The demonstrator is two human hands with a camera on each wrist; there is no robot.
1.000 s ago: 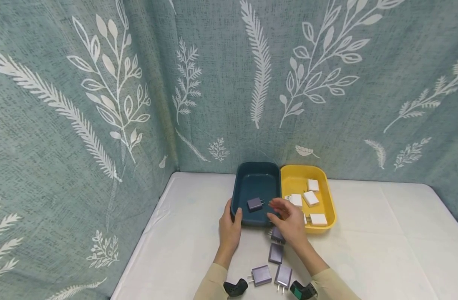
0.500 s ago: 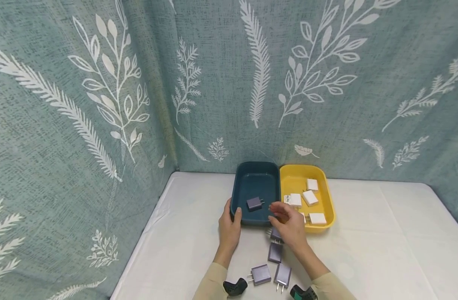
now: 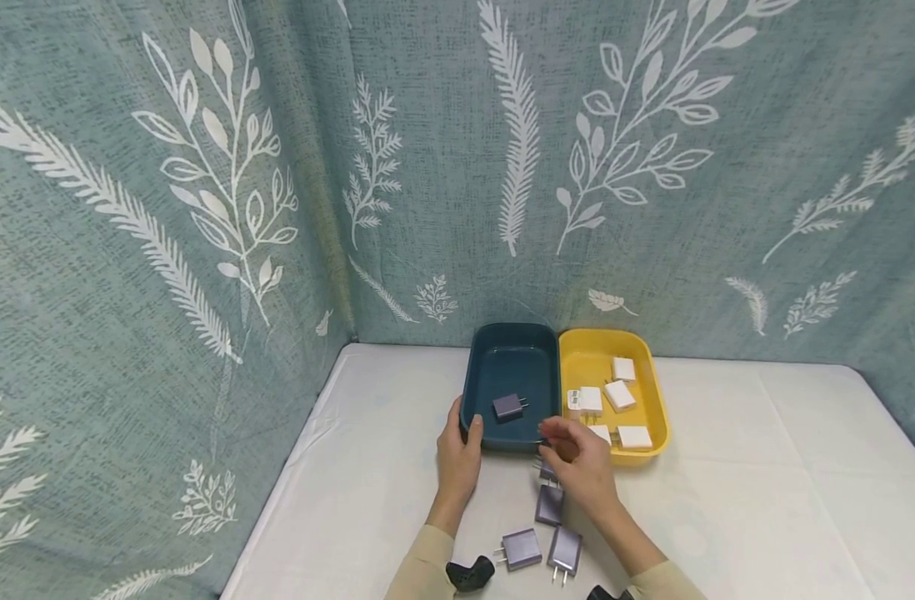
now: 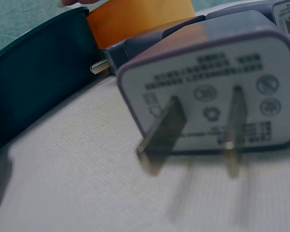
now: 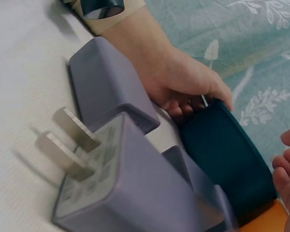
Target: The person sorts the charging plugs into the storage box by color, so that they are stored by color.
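Note:
My left hand (image 3: 460, 462) grips the front left corner of a dark blue tray (image 3: 513, 337), thumb over the rim and fingers along the outside; the right wrist view shows this left hand (image 5: 188, 79) too. One purple plug-in charger (image 3: 508, 407) lies inside that tray. Over the tray's front right corner hovers my right hand (image 3: 581, 467), fingers loosely bent and nothing visible between thumb and fingertips. Several more purple chargers (image 3: 521, 548) lie on the table below it, the farthest (image 3: 547, 471) partly hidden by the right hand. Close up, one charger (image 4: 208, 96) shows its two metal prongs.
A yellow tray (image 3: 607, 340) stands against the blue tray's right side, with several white chargers (image 3: 620, 396) in it. Both trays rest on a white-covered table (image 3: 757, 467), near a green leaf-patterned curtain (image 3: 442, 167) behind and at the left.
My right hand has drawn slightly down toward the near edge of the blue tray, uncovering more of the white chargers. My left hand keeps its grip on the blue tray.

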